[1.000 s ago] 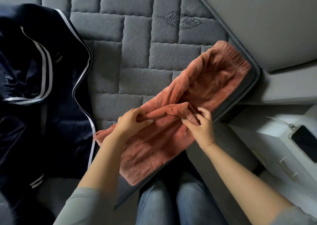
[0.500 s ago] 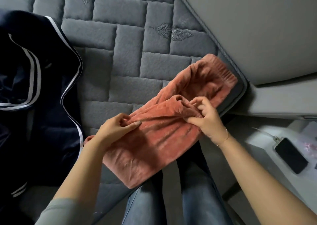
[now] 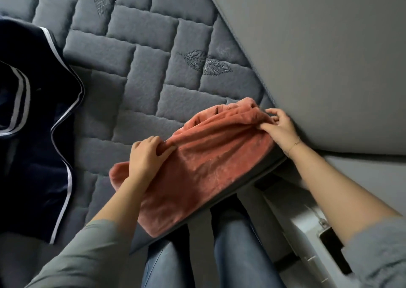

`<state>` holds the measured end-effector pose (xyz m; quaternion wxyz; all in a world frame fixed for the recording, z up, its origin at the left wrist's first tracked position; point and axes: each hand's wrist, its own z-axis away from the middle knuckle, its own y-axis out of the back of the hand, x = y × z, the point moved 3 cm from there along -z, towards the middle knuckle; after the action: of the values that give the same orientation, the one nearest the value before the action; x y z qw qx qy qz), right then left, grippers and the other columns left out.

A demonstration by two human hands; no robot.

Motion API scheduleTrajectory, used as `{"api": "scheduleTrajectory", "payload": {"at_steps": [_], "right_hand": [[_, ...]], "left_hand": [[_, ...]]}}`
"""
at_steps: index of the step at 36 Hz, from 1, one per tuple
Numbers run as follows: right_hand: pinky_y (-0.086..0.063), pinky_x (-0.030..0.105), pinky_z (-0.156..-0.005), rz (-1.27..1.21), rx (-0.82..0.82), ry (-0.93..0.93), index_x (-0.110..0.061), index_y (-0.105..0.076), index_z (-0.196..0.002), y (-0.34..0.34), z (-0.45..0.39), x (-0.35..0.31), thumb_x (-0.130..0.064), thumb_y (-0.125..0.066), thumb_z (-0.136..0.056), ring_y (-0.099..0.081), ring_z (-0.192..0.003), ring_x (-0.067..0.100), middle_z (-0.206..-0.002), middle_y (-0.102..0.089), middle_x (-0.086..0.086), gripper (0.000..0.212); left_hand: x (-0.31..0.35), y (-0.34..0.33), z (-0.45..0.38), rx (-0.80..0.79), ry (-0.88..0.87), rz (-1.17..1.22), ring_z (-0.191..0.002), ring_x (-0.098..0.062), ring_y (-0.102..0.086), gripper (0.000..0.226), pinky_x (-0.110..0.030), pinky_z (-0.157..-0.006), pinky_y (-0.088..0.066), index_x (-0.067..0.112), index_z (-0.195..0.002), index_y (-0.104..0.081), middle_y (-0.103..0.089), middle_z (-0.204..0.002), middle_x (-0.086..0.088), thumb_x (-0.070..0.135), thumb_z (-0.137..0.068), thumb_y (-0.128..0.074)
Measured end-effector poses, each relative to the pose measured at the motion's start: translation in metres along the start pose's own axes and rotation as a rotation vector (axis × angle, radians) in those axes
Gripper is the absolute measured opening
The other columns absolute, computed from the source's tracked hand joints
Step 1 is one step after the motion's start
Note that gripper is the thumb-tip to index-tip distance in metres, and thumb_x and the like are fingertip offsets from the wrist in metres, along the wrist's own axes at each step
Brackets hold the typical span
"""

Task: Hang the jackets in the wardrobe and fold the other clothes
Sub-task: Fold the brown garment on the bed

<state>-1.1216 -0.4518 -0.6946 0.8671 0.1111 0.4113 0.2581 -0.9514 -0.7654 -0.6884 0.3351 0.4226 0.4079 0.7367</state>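
A coral-pink fleece garment (image 3: 204, 173) lies folded in half near the bed's front corner, its upper layer doubled over the lower one. My left hand (image 3: 147, 155) grips the fold's left edge, thumb and fingers curled into the fabric. My right hand (image 3: 278, 126) pinches the folded layer's far right corner, next to the grey headboard. A dark navy jacket (image 3: 33, 155) with white piping lies spread at the left of the bed, apart from both hands.
The grey quilted mattress (image 3: 136, 85) fills the middle and back. A grey padded headboard (image 3: 318, 45) rises at the right. A white bedside table (image 3: 307, 232) with a phone (image 3: 336, 250) and cable sits at the lower right. My jeans-clad legs (image 3: 232, 254) stand against the bed edge.
My right hand has carried the garment's loose end up and right over the waistband end, doubling the cloth. My left hand stayed on the left edge. The camera tilted.
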Motion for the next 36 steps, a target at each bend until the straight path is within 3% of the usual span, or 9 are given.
{"api": "scheduleTrajectory", "payload": {"at_steps": [3,10,15,20,23,25,27,31,36], "right_hand": [[-0.043,0.034,-0.101,0.167,0.012,0.003,-0.009,-0.055,-0.126,-0.002,-0.013,0.01,-0.015,-0.077,-0.078,-0.055,-0.108,0.024,-0.121,-0.052,0.014,0.053],[-0.045,0.027,-0.087,-0.022,-0.153,-0.179,-0.013,-0.057,-0.119,-0.007,-0.01,0.02,-0.024,-0.071,-0.084,-0.06,-0.108,0.02,-0.115,-0.065,0.006,0.04],[-0.044,0.019,-0.074,0.037,-0.301,-0.153,-0.024,-0.059,-0.115,-0.008,-0.008,0.007,-0.028,-0.073,-0.081,-0.06,-0.094,0.006,-0.108,-0.066,-0.004,0.036],[-0.049,0.03,-0.095,-0.083,-0.489,-0.257,-0.026,-0.063,-0.119,-0.007,0.007,-0.015,-0.048,-0.067,-0.076,-0.065,-0.104,0.014,-0.115,-0.07,0.002,0.048],[-0.056,0.025,-0.078,-0.227,-0.591,-0.28,-0.029,-0.066,-0.114,-0.011,0.032,-0.03,-0.061,-0.074,-0.06,-0.069,-0.096,0.01,-0.109,-0.072,-0.001,0.064],[-0.057,0.022,-0.065,-0.253,-0.608,-0.269,-0.023,-0.071,-0.102,-0.016,0.052,-0.039,-0.061,-0.085,-0.043,-0.071,-0.084,0.01,-0.097,-0.075,0.0,0.071],[-0.056,0.021,-0.064,-0.228,-0.637,-0.208,-0.019,-0.068,-0.104,-0.024,0.072,-0.047,-0.048,-0.078,-0.06,-0.071,-0.08,0.009,-0.092,-0.075,-0.001,0.054],[-0.052,0.017,-0.081,-0.065,-0.654,-0.025,-0.026,-0.049,-0.127,-0.054,0.121,-0.064,-0.041,-0.078,-0.059,-0.065,-0.103,0.003,-0.116,-0.067,-0.007,0.076],[-0.027,0.025,-0.113,0.388,-0.605,0.173,-0.016,-0.018,-0.145,-0.136,0.177,-0.056,-0.04,-0.085,-0.066,-0.033,-0.138,0.016,-0.148,-0.033,0.002,0.107]], "left_hand": [[0.006,-0.002,0.011,0.144,0.008,-0.026,-0.101,-0.029,-0.057,0.03,-0.043,-0.097,-0.034,0.013,-0.106,-0.061,-0.063,-0.108,-0.007,0.035,-0.086,-0.069],[0.037,-0.029,0.053,-0.003,-0.172,-0.148,-0.148,-0.023,-0.009,0.06,-0.045,-0.119,0.005,0.034,-0.148,-0.03,-0.017,-0.16,-0.005,0.056,-0.092,-0.037],[0.021,-0.077,0.049,-0.254,-0.039,-0.255,-0.139,-0.019,0.036,0.069,-0.046,-0.109,0.029,0.036,-0.147,0.007,0.026,-0.154,-0.002,0.069,-0.09,-0.016],[0.022,-0.083,0.041,-0.275,-0.025,-0.21,-0.133,-0.019,0.044,0.071,-0.041,-0.101,0.037,0.039,-0.143,0.016,0.04,-0.146,0.002,0.064,-0.093,-0.029],[0.024,-0.064,0.045,-0.279,-0.067,-0.057,-0.137,-0.017,0.038,0.073,-0.04,-0.105,0.033,0.039,-0.15,0.002,0.035,-0.15,0.003,0.053,-0.095,-0.043],[0.024,-0.04,0.05,-0.206,-0.047,0.131,-0.148,-0.021,0.011,0.06,-0.043,-0.117,0.012,0.032,-0.149,-0.031,0.007,-0.161,-0.002,0.034,-0.094,-0.054],[0.021,-0.011,0.063,-0.05,-0.011,0.342,-0.144,-0.028,-0.025,0.039,-0.042,-0.118,-0.018,0.017,-0.128,-0.061,-0.03,-0.155,-0.013,0.021,-0.09,-0.057],[-0.006,0.026,0.112,0.263,0.164,0.494,-0.121,-0.021,-0.048,0.028,-0.032,-0.106,-0.036,0.011,-0.106,-0.07,-0.057,-0.13,-0.009,-0.005,-0.084,-0.061],[-0.045,0.029,0.157,0.136,0.591,1.242,-0.095,-0.017,-0.066,0.019,-0.022,-0.078,-0.052,0.017,-0.111,-0.061,-0.067,-0.112,-0.01,0.009,-0.098,-0.05]]}}
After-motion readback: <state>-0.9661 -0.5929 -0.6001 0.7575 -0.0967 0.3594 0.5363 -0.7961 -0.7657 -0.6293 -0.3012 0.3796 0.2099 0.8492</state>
